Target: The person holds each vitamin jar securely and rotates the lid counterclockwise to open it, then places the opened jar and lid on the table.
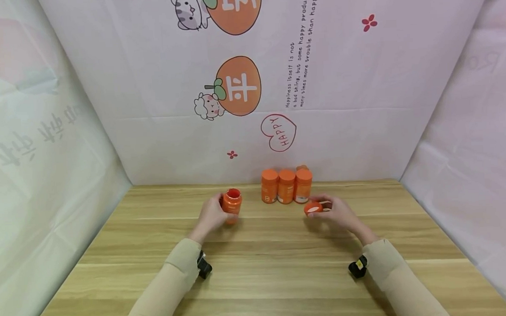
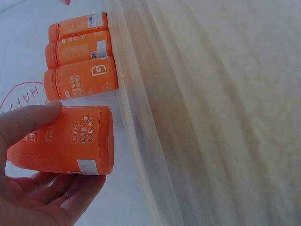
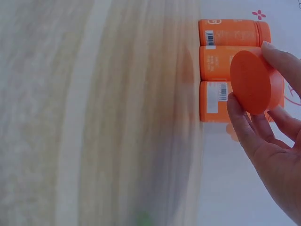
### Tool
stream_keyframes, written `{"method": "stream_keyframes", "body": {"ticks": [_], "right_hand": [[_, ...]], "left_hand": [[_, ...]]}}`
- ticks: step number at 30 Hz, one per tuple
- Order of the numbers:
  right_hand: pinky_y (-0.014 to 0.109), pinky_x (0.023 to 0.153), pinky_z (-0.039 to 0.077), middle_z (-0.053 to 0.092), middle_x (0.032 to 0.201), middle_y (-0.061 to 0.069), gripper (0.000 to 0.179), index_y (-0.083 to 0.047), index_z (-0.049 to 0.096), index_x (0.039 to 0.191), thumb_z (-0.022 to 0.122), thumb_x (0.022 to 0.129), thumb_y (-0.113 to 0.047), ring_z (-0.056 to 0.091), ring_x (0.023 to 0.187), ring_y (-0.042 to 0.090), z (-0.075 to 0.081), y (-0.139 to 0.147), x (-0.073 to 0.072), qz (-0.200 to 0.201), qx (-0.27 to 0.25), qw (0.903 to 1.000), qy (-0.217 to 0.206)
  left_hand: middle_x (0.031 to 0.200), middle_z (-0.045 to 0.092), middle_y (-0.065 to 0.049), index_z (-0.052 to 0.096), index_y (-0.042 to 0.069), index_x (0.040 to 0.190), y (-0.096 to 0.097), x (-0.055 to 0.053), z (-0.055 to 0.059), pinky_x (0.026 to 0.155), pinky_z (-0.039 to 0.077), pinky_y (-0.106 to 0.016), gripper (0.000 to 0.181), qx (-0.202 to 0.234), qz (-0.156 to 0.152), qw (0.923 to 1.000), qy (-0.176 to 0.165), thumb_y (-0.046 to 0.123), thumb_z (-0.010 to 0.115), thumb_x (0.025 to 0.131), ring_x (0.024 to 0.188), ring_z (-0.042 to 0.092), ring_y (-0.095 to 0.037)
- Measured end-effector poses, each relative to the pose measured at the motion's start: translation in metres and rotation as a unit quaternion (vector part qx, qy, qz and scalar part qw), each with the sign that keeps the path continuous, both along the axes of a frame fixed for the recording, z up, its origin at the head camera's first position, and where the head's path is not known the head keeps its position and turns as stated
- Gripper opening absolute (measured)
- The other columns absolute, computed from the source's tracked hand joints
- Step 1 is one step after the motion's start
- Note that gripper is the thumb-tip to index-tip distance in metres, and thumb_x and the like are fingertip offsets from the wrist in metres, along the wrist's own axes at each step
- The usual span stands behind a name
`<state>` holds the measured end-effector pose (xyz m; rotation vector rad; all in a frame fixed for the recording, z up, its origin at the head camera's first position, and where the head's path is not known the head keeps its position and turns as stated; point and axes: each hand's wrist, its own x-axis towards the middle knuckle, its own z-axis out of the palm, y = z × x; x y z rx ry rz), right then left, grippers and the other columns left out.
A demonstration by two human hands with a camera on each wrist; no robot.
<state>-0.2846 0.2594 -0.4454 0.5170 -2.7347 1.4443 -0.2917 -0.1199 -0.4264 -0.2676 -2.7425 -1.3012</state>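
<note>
My left hand (image 1: 213,215) grips an orange bottle (image 1: 232,203) with no lid on it. Its mouth faces up in the head view. In the left wrist view the thumb lies along one side of this bottle (image 2: 70,139) and the fingers curl beneath. My right hand (image 1: 338,213) pinches a round orange lid (image 1: 312,208) by its rim. Seen from the right wrist, the lid (image 3: 251,82) sits between thumb and fingertips, overlapping the bottles behind. Three lidded orange bottles (image 1: 286,187) stand side by side at the back of the table, between my two hands.
The wooden table (image 1: 262,270) ends at a white printed cloth (image 1: 341,140) hanging behind it. More white cloth hangs on the left and right sides. A black wrist camera (image 1: 204,265) is on my left wrist, another wrist camera (image 1: 358,267) on my right.
</note>
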Motion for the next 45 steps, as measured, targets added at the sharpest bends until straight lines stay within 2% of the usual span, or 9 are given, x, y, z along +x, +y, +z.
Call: {"method": "stream_keyframes", "body": {"ticks": [10,20,29,38,45], "right_hand": [[0.048,0.093,0.046,0.059,0.125,0.02,0.062,0.001,0.054,0.129,0.077,0.079,-0.026,0.058,0.111,0.037,-0.006,0.009,-0.005,-0.012,0.017,0.9998,-0.005],[0.046,0.094,0.046,0.058,0.127,0.019,0.066,0.001,0.051,0.132,0.075,0.08,-0.032,0.057,0.113,0.035,-0.008,0.017,-0.007,-0.035,0.04,0.9984,-0.018],[0.045,0.096,0.043,0.061,0.124,0.017,0.065,0.0,0.053,0.131,0.075,0.08,-0.034,0.057,0.114,0.03,-0.009,0.026,-0.012,-0.056,0.046,0.9963,-0.048],[0.031,0.087,0.047,0.063,0.116,0.017,0.056,-0.001,0.059,0.122,0.077,0.078,-0.032,0.059,0.108,0.03,-0.011,0.036,-0.017,-0.065,0.06,0.9955,-0.035],[0.031,0.087,0.046,0.062,0.118,0.022,0.056,0.002,0.056,0.124,0.077,0.08,-0.025,0.058,0.11,0.034,-0.01,0.039,-0.018,-0.073,0.045,0.9956,-0.04]], "left_hand": [[0.114,0.063,-0.013,0.055,0.003,0.119,-0.006,-0.005,-0.001,0.094,0.047,-0.045,0.059,0.01,0.009,0.9998,-0.011,0.007,0.083,0.067,0.105,0.06,-0.028],[0.117,0.062,-0.014,0.053,0.002,0.12,-0.012,-0.008,-0.001,0.097,0.045,-0.046,0.06,0.013,0.019,0.9994,-0.026,0.006,0.082,0.067,0.107,0.059,-0.03],[0.119,0.062,-0.015,0.052,0.003,0.123,-0.019,-0.016,-0.006,0.098,0.044,-0.047,0.062,0.008,0.025,0.9993,-0.029,0.009,0.082,0.068,0.109,0.059,-0.03],[0.114,0.064,-0.017,0.054,0.0,0.12,-0.025,-0.023,-0.01,0.095,0.046,-0.045,0.064,-0.01,0.037,0.9992,-0.008,0.013,0.084,0.065,0.104,0.06,-0.031],[0.111,0.064,-0.017,0.055,0.0,0.117,-0.028,-0.026,-0.01,0.093,0.047,-0.045,0.061,0.002,0.039,0.9992,-0.006,0.011,0.084,0.064,0.103,0.061,-0.031]]}}
